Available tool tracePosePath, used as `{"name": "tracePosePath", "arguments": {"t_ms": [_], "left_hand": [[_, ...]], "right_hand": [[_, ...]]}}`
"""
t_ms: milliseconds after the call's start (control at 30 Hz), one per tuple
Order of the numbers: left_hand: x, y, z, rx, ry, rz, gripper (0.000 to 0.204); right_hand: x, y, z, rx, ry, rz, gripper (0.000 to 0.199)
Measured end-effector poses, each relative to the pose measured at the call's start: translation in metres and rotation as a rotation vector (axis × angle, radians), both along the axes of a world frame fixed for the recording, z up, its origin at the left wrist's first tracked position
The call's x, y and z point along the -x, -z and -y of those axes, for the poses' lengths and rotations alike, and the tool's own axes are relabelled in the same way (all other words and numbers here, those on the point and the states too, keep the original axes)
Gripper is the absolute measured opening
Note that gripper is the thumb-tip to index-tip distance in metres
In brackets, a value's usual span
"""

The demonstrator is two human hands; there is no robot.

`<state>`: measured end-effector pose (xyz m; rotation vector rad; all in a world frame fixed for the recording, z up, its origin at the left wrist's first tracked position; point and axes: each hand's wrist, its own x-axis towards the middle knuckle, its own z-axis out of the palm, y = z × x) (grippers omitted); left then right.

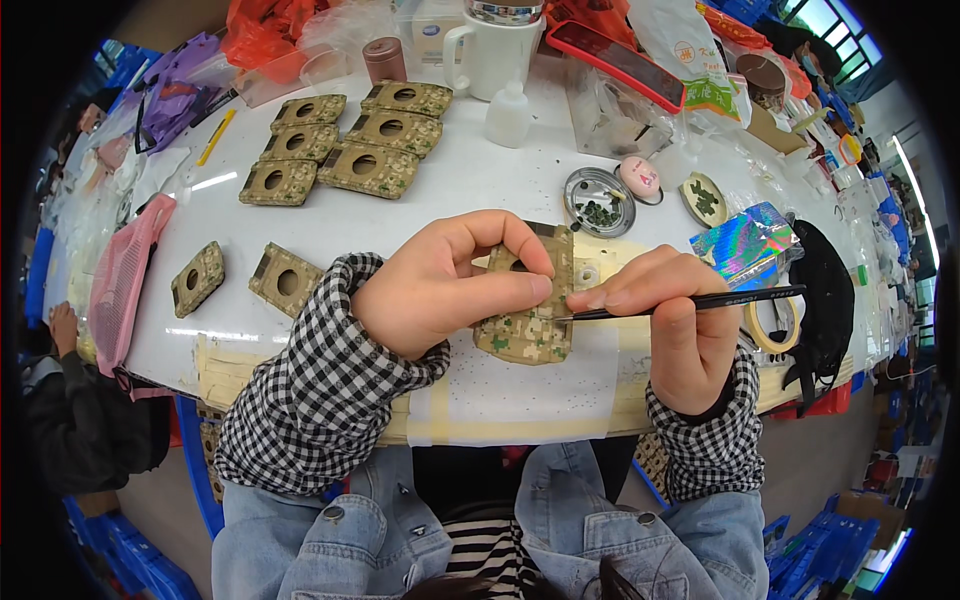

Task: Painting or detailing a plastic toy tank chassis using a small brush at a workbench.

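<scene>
My left hand (425, 285) grips a camouflage-patterned model tank hull (525, 342) by its left side, thumb and forefinger closed over its top. The hull's round opening is partly hidden by the fingers. In my right hand (685, 325), a pair of slim black tweezers (745, 298) is held like a pen. Their fine tip touches or hovers just over the hull's right side; I cannot tell which. Beneath both hands lies a white sheet (470, 405) dotted with small dark specks. Whether the tip pinches anything is too small to make out.
More camouflage hulls (367, 170) stand grouped at the far left, with a loose hull (287, 280) beside my left sleeve. A round metal tin (607, 228) holds small green bits. Beyond it are a white mug (497, 60), a squeeze bottle (508, 118) and a red-cased phone (615, 65).
</scene>
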<state>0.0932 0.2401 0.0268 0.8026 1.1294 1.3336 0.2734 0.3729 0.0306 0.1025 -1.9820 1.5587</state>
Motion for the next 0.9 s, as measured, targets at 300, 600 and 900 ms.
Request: {"name": "tracePosePath", "arguments": {"t_ms": [300, 600, 900], "left_hand": [[0.0006, 0.0005, 0.0001, 0.002, 0.008, -0.005, 0.014], [0.0000, 0.0010, -0.0004, -0.007, 0.004, 0.007, 0.014], [0.0013, 0.0026, -0.0006, -0.019, 0.006, 0.006, 0.020]], "right_hand": [[-0.0002, -0.0008, -0.0018, -0.046, 0.002, 0.007, 0.022], [-0.0004, -0.0015, -0.0010, -0.051, 0.014, 0.005, 0.022], [-0.0006, -0.0020, 0.0004, -0.031, 0.031, 0.008, 0.022]]}}
